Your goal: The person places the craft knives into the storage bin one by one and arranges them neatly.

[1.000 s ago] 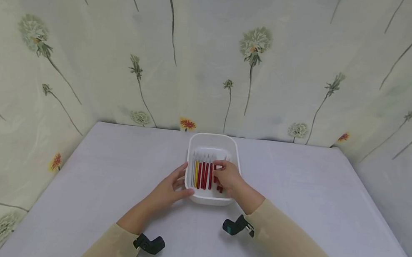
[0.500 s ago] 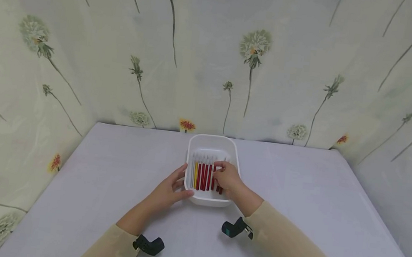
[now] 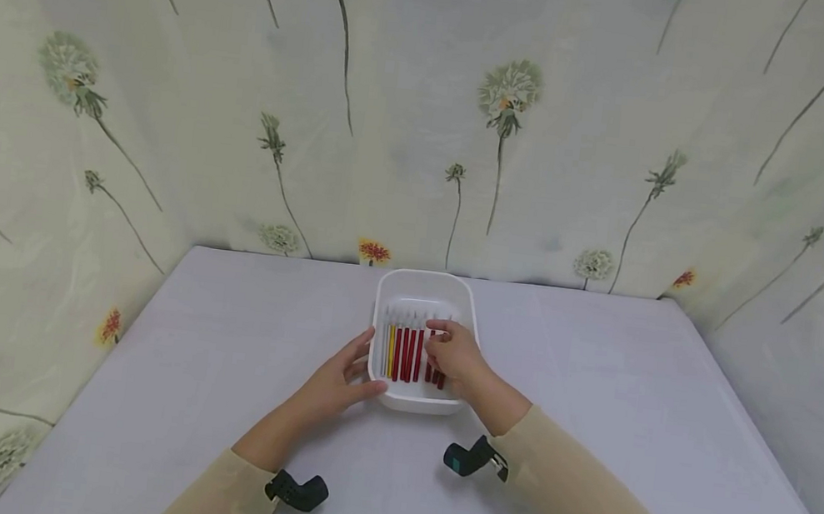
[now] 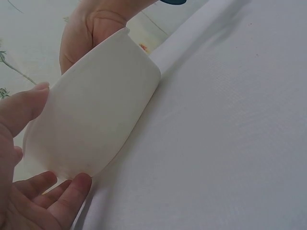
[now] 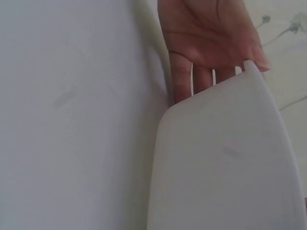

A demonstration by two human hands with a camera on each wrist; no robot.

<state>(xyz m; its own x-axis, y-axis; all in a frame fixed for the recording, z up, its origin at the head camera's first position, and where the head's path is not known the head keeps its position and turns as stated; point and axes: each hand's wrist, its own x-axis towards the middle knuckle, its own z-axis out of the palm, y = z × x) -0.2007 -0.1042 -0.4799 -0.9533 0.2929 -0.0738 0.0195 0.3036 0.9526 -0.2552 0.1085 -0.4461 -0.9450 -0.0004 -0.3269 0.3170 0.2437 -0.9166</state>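
Observation:
A white plastic tub (image 3: 421,403) stands on the table, holding a row of slim pen-like sticks. Most are red sticks (image 3: 412,356) with pale upper ends; at the left lie a yellow stick (image 3: 391,351) and a whitish one (image 3: 384,350). My left hand (image 3: 331,384) rests against the tub's near left corner, thumb toward the front and fingers along the side wall; the left wrist view shows these fingertips (image 4: 82,181) low on the wall. Inside the tub, my right hand (image 3: 456,354) pinches a red stick (image 3: 429,369) between thumb and index finger. Its palm partly hides the sticks at the right.
A pale cloth covers the table (image 3: 568,349), and a flower-printed curtain (image 3: 428,108) surrounds it at the back and sides. The tub sits near the table's back edge. Black wrist cameras (image 3: 298,491) are strapped over both beige sleeves.
The right hand's red stick has shifted: its lower end showed higher a second ago and now lies in line with the others. The left hand has stayed at the tub's corner.

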